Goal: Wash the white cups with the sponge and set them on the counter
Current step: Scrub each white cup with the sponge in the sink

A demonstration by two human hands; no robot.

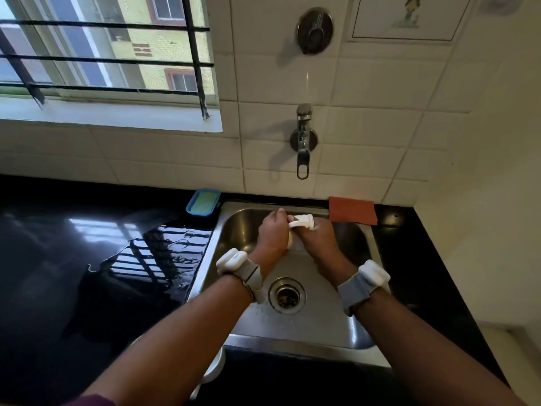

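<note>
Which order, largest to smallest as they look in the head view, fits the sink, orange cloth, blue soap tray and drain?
1. sink
2. orange cloth
3. blue soap tray and drain: they look alike, and the drain is nearer the camera, so unranked.

White cup, steel-grey sink, glossy black counter — blue dish holding green, orange cloth.

A stainless steel sink has a round metal drain strainer in its floor. On the tiled wall behind the sink hangs a chrome tap, with a round metal wall fitting higher up. A blue rectangular tray holding a pale green pad sits at the sink's far left corner, and a flat orange cloth lies at its far right corner. A black-barred window is up and left of the sink.
</note>
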